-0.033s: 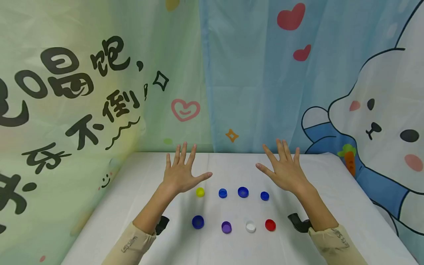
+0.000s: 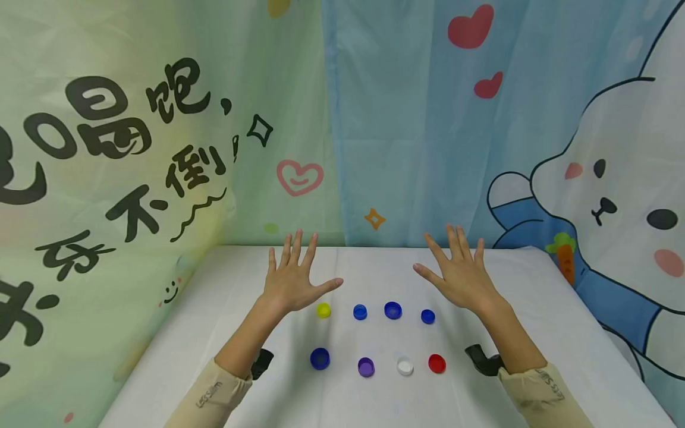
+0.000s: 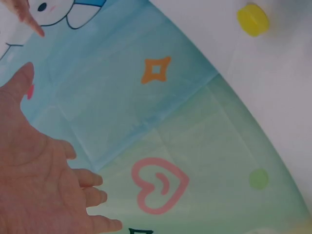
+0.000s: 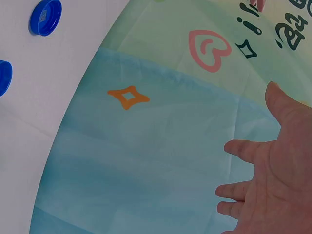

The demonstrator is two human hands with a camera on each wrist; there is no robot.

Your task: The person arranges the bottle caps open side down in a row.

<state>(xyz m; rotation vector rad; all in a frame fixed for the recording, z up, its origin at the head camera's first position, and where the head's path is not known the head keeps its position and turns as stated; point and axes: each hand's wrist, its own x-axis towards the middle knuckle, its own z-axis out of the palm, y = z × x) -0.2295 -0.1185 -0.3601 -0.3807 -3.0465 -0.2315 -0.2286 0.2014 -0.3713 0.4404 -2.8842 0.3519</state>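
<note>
Both hands are held up over the white table with fingers spread, and neither holds anything. The left hand (image 2: pixel 291 285) is nearest to a yellow bottle cap (image 2: pixel 323 310). My right hand (image 2: pixel 462 276) hovers beyond a small blue cap (image 2: pixel 427 316). In the back row there are also a blue cap (image 2: pixel 360 312) and a larger blue cap (image 2: pixel 393 310). A dark blue cap (image 2: pixel 320 359), a purple cap (image 2: pixel 366 367), a white cap (image 2: pixel 405 366) and a red cap (image 2: pixel 436 364) make up the front row. The left wrist view also shows the yellow cap (image 3: pixel 253 20).
A white cloth covers the table (image 2: pixel 342 404). Printed curtains hang behind it and at the left, one green (image 2: pixel 267 71) and one blue (image 2: pixel 385 119) with a rabbit picture. Black straps (image 2: pixel 484 360) show at the wrists.
</note>
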